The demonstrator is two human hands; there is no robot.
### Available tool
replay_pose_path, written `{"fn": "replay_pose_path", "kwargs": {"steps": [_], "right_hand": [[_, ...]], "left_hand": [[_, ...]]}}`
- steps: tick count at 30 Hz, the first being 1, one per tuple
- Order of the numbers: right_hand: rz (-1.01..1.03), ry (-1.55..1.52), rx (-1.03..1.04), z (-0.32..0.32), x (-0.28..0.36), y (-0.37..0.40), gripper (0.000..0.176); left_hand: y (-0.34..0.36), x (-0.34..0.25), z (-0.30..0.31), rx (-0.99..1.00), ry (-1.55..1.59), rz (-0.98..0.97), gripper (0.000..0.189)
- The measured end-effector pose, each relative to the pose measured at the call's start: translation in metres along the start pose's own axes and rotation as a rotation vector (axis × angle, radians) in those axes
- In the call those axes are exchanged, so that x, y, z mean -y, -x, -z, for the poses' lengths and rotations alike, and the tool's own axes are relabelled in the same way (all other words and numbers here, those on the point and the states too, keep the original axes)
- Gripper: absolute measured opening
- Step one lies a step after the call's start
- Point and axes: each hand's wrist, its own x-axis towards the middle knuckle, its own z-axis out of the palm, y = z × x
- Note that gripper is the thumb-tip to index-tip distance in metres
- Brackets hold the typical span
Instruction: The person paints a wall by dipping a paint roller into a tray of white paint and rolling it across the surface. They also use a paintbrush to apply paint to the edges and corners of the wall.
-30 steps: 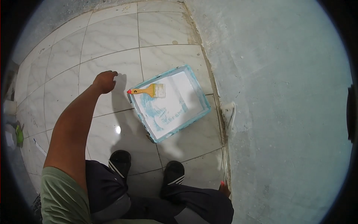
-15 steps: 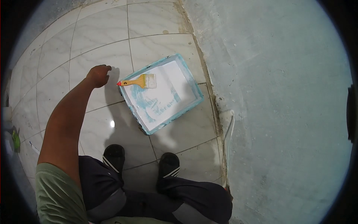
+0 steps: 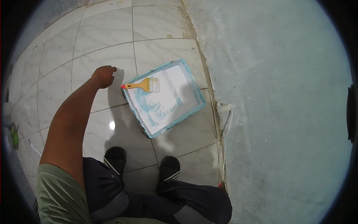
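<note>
My left hand (image 3: 104,77) is held over the floor just left of a light-blue paint tray (image 3: 201,105), its fingers curled and a fingertip pointing right; what it holds, if anything, is hidden. White paint covers the tray's inside, with blue streaks. A paintbrush (image 3: 140,86) with a yellow handle and red tip lies across the tray's upper left, close to my left hand but apart from it. Against the wall's foot leans a roller (image 3: 224,108) with a white sleeve and a thin wire frame. My right hand is out of view.
A grey-blue wall (image 3: 283,93) rises along the right side. Marbled floor tiles (image 3: 104,35) spread to the left. My feet in black striped slippers (image 3: 169,170) stand below the tray. A green object (image 3: 14,138) lies at the far left edge.
The tray and brush appear slightly lower and further right as the view shifts. The roller's white sleeve now shows at the wall's foot. My left hand stays beside the tray.
</note>
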Motion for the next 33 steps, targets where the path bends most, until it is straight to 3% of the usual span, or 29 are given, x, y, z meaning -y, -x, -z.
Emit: {"fn": "replay_pose_path", "kwargs": {"steps": [5, 9, 14, 16, 18, 20, 22, 24, 26, 28, 31, 33], "right_hand": [[0.206, -0.201, -0.069, -0.018, 0.104, -0.092, 0.035], [0.571, -0.245, -0.283, -0.026, 0.193, -0.173, 0.033], [0.480, -0.216, -0.105, -0.002, 0.293, -0.244, 0.038], [0.629, -0.301, -0.177, -0.001, 0.309, -0.266, 0.040], [0.634, -0.301, -0.176, 0.007, 0.313, -0.268, 0.039], [0.625, -0.306, -0.182, 0.007, 0.299, -0.265, 0.039], [0.852, -0.121, -0.347, -0.010, 0.251, -0.258, 0.040], [0.495, -0.176, -0.188, 0.007, 0.226, -0.204, 0.039], [0.366, -0.314, -0.088, 0.013, 0.183, -0.162, 0.041], [0.328, -0.311, -0.129, 0.016, 0.144, -0.114, 0.036], [0.198, -0.329, -0.030, 0.019, 0.085, -0.055, 0.036], [0.131, -0.169, -0.107, 0.014, 0.071, -0.032, 0.034]], "left_hand": [[0.010, 0.002, 0.002, -0.028, 0.016, 0.005, 0.040], [0.022, 0.003, 0.010, 0.000, 0.005, 0.030, 0.039], [0.037, 0.015, 0.018, 0.077, -0.054, 0.053, 0.041], [0.040, 0.019, 0.021, 0.122, -0.071, 0.059, 0.042], [0.041, 0.019, 0.021, 0.138, -0.091, 0.107, 0.039], [0.037, 0.021, 0.017, 0.148, -0.107, 0.080, 0.040], [0.029, 0.020, 0.017, 0.150, -0.124, 0.051, 0.041], [0.023, 0.016, 0.016, 0.132, -0.077, 0.058, 0.042], [0.016, 0.015, 0.011, 0.126, -0.061, 0.056, 0.043], [0.011, 0.011, 0.005, 0.126, -0.043, 0.052, 0.043], [0.001, 0.014, 0.000, 0.127, -0.039, 0.066, 0.043], [-0.003, 0.014, -0.006, 0.089, -0.012, 0.060, 0.043]]}}
